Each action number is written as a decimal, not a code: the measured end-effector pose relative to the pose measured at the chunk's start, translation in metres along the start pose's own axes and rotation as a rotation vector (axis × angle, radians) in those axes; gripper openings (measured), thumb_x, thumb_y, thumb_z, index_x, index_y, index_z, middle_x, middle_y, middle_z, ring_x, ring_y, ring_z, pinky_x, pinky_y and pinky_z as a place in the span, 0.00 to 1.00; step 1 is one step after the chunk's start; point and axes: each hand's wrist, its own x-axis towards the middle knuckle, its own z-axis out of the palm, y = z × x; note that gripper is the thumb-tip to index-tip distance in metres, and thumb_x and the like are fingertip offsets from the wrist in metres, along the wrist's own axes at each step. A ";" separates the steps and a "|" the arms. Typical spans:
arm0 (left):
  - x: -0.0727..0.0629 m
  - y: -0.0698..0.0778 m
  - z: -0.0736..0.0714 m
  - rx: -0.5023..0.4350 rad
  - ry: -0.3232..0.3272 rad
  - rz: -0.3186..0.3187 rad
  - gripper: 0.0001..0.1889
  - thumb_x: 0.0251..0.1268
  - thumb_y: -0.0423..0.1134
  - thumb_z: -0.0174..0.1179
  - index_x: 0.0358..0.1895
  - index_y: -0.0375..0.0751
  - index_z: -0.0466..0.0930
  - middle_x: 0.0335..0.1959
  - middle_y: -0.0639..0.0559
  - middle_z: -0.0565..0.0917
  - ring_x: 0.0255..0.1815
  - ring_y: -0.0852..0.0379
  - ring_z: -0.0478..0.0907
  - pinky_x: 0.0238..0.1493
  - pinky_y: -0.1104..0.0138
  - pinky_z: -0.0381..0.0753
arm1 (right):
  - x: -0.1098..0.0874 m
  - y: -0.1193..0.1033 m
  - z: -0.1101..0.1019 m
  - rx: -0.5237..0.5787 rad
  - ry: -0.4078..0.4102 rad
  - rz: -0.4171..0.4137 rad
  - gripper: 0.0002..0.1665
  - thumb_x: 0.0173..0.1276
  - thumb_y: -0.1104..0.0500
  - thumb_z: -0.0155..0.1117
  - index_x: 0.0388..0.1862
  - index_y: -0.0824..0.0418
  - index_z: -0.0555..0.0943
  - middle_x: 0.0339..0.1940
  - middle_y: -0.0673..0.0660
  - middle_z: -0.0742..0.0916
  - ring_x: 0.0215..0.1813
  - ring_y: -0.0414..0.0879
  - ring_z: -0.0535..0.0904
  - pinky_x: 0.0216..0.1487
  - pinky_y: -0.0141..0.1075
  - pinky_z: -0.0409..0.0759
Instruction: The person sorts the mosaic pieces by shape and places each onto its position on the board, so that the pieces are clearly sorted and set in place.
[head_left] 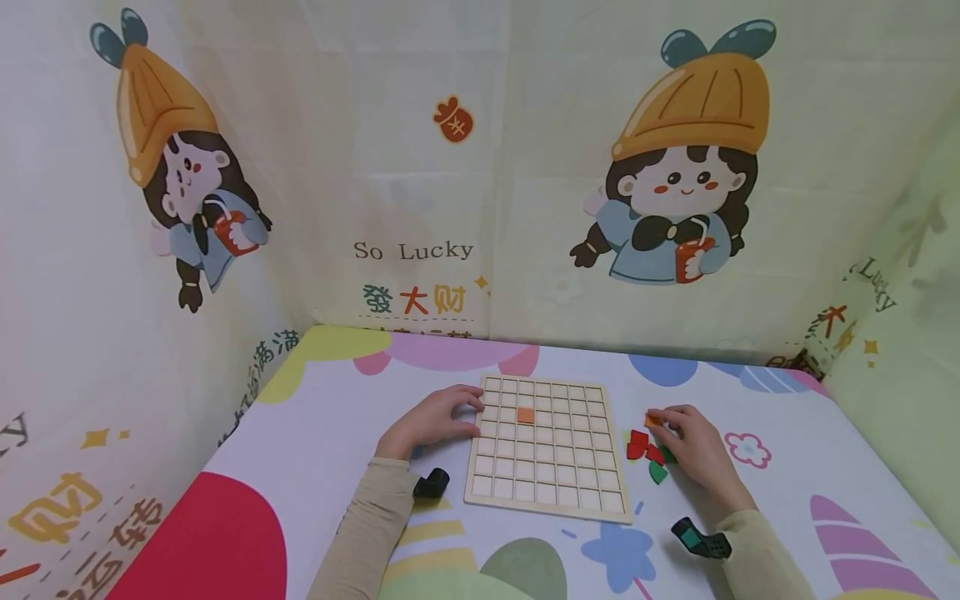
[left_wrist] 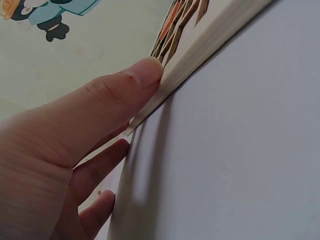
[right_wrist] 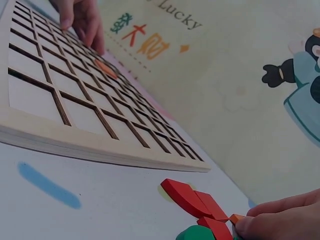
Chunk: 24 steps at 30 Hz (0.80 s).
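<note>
A square wooden grid board [head_left: 550, 505] lies flat, with one orange square tile [head_left: 526, 415] set in a cell of its upper left part. At the board's left edge is my left hand [head_left: 435, 419]; its thumb [left_wrist: 145, 72] touches the rim and the fingers rest farther along the same side. To the right of the board, my right hand [head_left: 693, 446] pinches a small orange piece [head_left: 652, 420] between thumb and fingers. Red pieces [right_wrist: 187, 197] and green pieces [head_left: 657, 472] lie just beside that hand, some partly hidden by it.
A patterned white tablecloth [head_left: 337, 417] covers the table. Cream curtains [head_left: 525, 208] printed with cartoon figures hang behind and at both sides. Black wrist devices [head_left: 701, 538] sit on both forearms.
</note>
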 end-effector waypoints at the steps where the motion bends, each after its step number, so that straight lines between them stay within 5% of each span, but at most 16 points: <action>1: 0.000 0.000 0.000 -0.001 0.001 0.003 0.17 0.59 0.42 0.70 0.50 0.43 0.83 0.66 0.51 0.74 0.70 0.51 0.66 0.69 0.58 0.65 | 0.000 0.000 0.000 0.002 0.004 0.002 0.21 0.68 0.60 0.66 0.58 0.67 0.80 0.51 0.67 0.78 0.50 0.60 0.74 0.52 0.56 0.78; 14: 0.000 -0.002 0.001 0.002 0.008 0.020 0.17 0.59 0.42 0.70 0.50 0.43 0.82 0.66 0.51 0.74 0.70 0.51 0.66 0.69 0.57 0.66 | 0.007 -0.022 -0.005 0.066 0.042 0.007 0.23 0.69 0.58 0.65 0.61 0.64 0.79 0.54 0.65 0.78 0.52 0.59 0.77 0.42 0.37 0.83; 24: 0.000 -0.002 0.002 0.001 0.003 0.014 0.17 0.59 0.42 0.69 0.50 0.43 0.82 0.66 0.51 0.73 0.70 0.51 0.66 0.68 0.57 0.67 | 0.014 -0.046 0.002 0.099 0.056 -0.072 0.20 0.67 0.59 0.67 0.57 0.63 0.82 0.53 0.64 0.81 0.49 0.58 0.80 0.44 0.46 0.85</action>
